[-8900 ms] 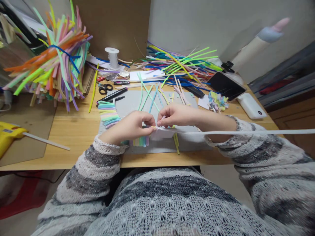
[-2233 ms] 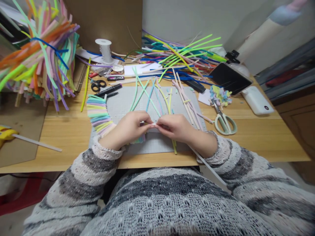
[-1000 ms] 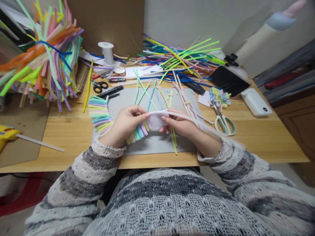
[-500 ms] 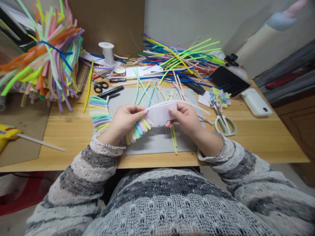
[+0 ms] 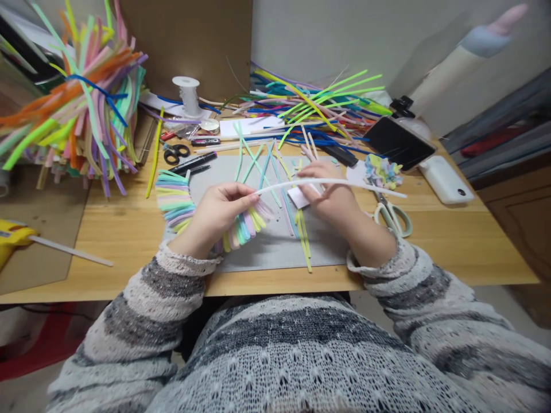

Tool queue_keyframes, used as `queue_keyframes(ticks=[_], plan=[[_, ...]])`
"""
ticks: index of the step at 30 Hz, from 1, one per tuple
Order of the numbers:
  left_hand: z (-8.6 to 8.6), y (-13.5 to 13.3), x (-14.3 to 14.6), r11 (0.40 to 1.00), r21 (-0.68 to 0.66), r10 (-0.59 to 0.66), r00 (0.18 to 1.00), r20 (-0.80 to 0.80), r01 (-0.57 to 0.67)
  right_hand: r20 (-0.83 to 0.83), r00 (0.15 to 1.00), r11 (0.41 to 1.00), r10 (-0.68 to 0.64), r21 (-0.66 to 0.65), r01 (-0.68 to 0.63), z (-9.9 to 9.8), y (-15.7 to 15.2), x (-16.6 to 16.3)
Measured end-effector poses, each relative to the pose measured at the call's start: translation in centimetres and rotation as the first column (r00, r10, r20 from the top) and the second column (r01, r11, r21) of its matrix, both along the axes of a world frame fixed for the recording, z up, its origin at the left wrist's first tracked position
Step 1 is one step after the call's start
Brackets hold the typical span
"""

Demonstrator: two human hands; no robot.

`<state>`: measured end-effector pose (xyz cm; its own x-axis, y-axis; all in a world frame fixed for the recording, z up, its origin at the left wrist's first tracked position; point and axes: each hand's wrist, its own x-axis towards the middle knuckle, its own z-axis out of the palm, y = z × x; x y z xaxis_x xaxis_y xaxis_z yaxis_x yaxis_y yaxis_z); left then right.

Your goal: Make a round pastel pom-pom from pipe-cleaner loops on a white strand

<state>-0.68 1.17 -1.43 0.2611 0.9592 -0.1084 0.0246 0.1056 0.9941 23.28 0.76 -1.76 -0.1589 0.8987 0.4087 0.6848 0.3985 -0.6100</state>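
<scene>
Against a plain grey wall (image 5: 318,34) and an upright brown board (image 5: 189,40), a wooden counter (image 5: 129,229) carries a flat grey mat (image 5: 267,258), over which a person in a striped knitted sweater (image 5: 275,355) works with both bare hands. The left hand (image 5: 224,209) has thumb and forefinger clamped on the near end of a long white fuzzy stem (image 5: 293,183), just above a fringe of pastel fuzzy loops (image 5: 243,228) that shows on both sides of the hand. Half a second ago the right hand (image 5: 333,192) held a small white rectangular card (image 5: 298,198) up against the stem and beside the loops; now the card sits farther right, well apart from the fringe, close to that hand's fingertips. The right fingers are spread, but whether they touch the card cannot be told. The white stem, which ran across the right forearm and out of view 8.9 seconds earlier, now arcs in front of the right hand, its far end free near a pair of pale-handled scissors (image 5: 392,218). The multicoloured bundle of fuzzy stems (image 5: 86,109) at left and the yellow glue gun (image 5: 12,235) have stayed put.
</scene>
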Motion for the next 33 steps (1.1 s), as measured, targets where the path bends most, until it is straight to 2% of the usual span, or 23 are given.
queue_keyframes(ticks=[2, 5, 10, 13, 17, 21, 24, 27, 33], plan=[[0.0, -0.2, 0.2, 0.999, 0.028, -0.027, 1.000, 0.012, 0.026, -0.104, 0.973, 0.955, 0.207, -0.193, -0.224, 0.7, -1.8, -2.0], [0.0, -0.4, 0.4, 0.996, 0.085, -0.044, 0.999, 0.026, 0.042, -0.165, 0.930, 0.894, 0.330, -0.262, -0.364, 0.8, -3.6, -4.2], [-0.3, -0.6, 1.1, 0.992, 0.122, 0.019, 0.999, 0.043, -0.024, -0.106, 0.952, 0.910, 0.289, -0.278, -0.307, -0.6, -3.7, -5.3], [-0.6, -0.8, 1.5, 0.989, 0.131, 0.056, 0.997, 0.053, -0.063, -0.112, 0.953, 0.899, 0.282, -0.314, -0.304, -0.9, -3.5, -5.4], [-1.0, -1.0, 1.8, 0.961, 0.262, 0.096, 0.995, -0.012, -0.089, -0.141, 0.949, 0.870, 0.281, -0.380, -0.314, -0.9, -3.7, -5.4], [-1.0, -1.2, 1.8, 0.934, 0.337, 0.152, 0.986, -0.066, -0.122, -0.148, 0.952, 0.904, 0.270, -0.302, -0.303, -1.1, -4.0, -5.1], [-0.8, -1.2, 1.8, 0.942, 0.283, 0.192, 0.981, -0.015, -0.180, -0.074, 0.961, 0.942, 0.266, -0.193, -0.276, -1.2, -4.0, -4.9], [-0.5, -1.1, 1.8, 0.952, 0.217, 0.210, 0.976, 0.059, -0.218, -0.034, 0.960, 0.952, 0.278, -0.126, -0.280, -1.2, -4.1, -4.8], [-0.4, -1.1, 2.0, 0.958, 0.176, 0.205, 0.970, 0.133, -0.226, -0.236, 0.935, 0.954, 0.266, -0.071, -0.290, -1.4, -4.1, -5.2]])
